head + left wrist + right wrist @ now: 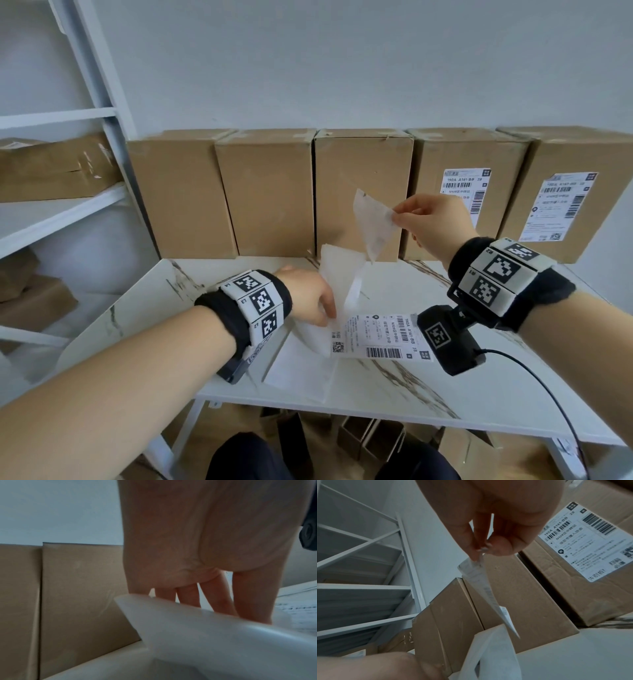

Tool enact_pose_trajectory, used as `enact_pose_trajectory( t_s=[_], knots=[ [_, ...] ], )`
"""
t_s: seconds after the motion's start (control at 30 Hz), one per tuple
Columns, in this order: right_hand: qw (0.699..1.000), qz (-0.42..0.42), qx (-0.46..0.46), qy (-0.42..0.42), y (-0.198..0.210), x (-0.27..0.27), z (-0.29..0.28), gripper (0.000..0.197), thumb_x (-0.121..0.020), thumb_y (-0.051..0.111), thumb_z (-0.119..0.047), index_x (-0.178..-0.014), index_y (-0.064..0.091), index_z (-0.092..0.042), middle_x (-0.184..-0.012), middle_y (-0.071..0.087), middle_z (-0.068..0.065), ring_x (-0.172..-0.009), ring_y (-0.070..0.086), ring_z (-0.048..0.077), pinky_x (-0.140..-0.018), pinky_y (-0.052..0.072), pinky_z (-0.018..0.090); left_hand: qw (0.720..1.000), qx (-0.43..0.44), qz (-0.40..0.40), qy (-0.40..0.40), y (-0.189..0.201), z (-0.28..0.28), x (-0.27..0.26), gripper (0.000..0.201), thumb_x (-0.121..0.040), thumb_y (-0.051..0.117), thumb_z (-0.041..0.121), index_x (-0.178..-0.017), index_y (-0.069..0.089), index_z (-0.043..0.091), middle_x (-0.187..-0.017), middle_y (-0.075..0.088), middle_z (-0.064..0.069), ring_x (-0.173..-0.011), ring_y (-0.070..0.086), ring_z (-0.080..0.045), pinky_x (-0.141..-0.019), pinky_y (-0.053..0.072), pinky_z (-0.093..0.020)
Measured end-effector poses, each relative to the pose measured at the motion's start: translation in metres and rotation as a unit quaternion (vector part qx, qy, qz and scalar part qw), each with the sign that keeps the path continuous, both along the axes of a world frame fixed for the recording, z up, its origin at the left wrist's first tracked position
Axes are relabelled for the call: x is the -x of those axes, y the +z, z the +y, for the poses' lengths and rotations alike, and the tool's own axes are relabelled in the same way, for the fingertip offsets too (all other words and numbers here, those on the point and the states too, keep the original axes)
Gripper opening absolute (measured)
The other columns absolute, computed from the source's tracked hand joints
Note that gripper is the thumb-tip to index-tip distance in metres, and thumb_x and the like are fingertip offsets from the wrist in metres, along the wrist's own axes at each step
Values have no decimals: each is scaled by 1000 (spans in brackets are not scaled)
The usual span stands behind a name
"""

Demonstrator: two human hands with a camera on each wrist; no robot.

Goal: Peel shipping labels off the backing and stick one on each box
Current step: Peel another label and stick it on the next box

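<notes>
Fingers of the right hand are pinching one corner of a peeled label, thumb and forefinger clamped on it; the label is hanging free from that pinch, curling, its long axis running down and to the left toward the third box, the middle one of the row; that box is standing just behind the label, bare-faced, and the right hand is the nearer one to it, so I judge this box to be the target.

Starting nearest and taking the third box as landmark: a further printed label is lying flat on the table in front of it; the left hand is resting in front of the box and to its left, straight fingers pressing down on the empty backing sheet, which is curling up beside them; to the box's right two boxes are already wearing labels; to its left two more are standing bare.
</notes>
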State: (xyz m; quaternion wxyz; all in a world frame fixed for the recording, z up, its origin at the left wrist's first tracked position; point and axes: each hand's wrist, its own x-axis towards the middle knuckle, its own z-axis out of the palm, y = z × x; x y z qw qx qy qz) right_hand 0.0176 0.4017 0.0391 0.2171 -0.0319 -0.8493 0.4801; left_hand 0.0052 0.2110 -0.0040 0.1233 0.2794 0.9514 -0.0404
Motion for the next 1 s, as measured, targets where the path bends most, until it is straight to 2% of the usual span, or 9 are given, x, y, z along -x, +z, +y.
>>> enact_pose_trajectory(
  t_s=[0.13,0.2,0.4,0.47,0.53,0.6,0.67,0.8,1.0],
  knots=[
    [999,-12,28,17,3,-3,-6,7,-84,61,-7,-83,68,-7,-65,63,6,-52,57,14,-54,54,22,999,32,-18,10,4,-8,-6,41,-90,55,36,-131,53,31,-132,56,11,-123,50,-14,-105,36,-31],
    [999,-12,44,25,3,-6,-7,8,-84,61,-4,-85,68,-4,-71,67,10,-56,61,14,-55,55,19,998,64,-20,16,6,-13,-9,47,-90,55,39,-135,48,30,-135,53,8,-124,49,-15,-104,39,-30],
    [998,-11,51,44,3,-18,-9,13,-81,60,2,-85,70,-4,-73,68,8,-64,66,16,-62,57,19,992,89,-70,62,7,-30,-16,56,-92,53,40,-144,37,27,-148,40,4,-133,40,-18,-105,33,-27],
    [998,-9,50,43,5,-21,-10,13,-80,59,3,-84,70,-4,-73,68,10,-63,66,16,-61,57,18,993,73,-57,69,5,-32,-18,56,-91,54,44,-142,40,25,-146,42,3,-132,42,-19,-106,35,-30],
    [998,-11,52,44,7,-25,-11,14,-81,59,4,-86,70,-3,-75,68,11,-64,66,16,-59,56,17,998,23,5,67,3,-28,-22,59,-85,58,51,-136,46,23,-140,48,1,-125,47,-21,-103,40,-33],
    [998,-9,48,41,9,-28,-11,15,-81,59,4,-88,70,-3,-76,68,11,-65,66,16,-60,56,16,997,-48,44,38,-2,-21,-25,70,-78,63,56,-136,42,22,-138,46,-1,-123,47,-22,-101,41,-36],
    [998,-7,45,38,11,-31,-11,15,-81,59,3,-89,70,-3,-76,68,10,-66,66,14,-60,56,16,997,-81,18,-2,-9,-17,-30,85,-73,67,58,-143,31,28,-145,39,-1,-132,40,-24,-108,36,-41],
    [998,-6,39,41,13,-37,-9,12,-82,60,1,-86,69,-6,-78,69,10,-67,67,14,-64,57,19,998,51,-27,19,-24,-22,-34,92,-78,52,69,-150,5,36,-160,-3,4,-148,-1,-23,-119,2,-48],
    [997,-10,48,52,13,-42,-11,12,-83,60,0,-89,69,-3,-85,70,13,-71,68,15,-63,57,17,986,154,-61,25,-11,-39,-35,83,-82,49,66,-148,5,41,-160,-3,5,-147,-3,-28,-118,5,-53]
  ],
)
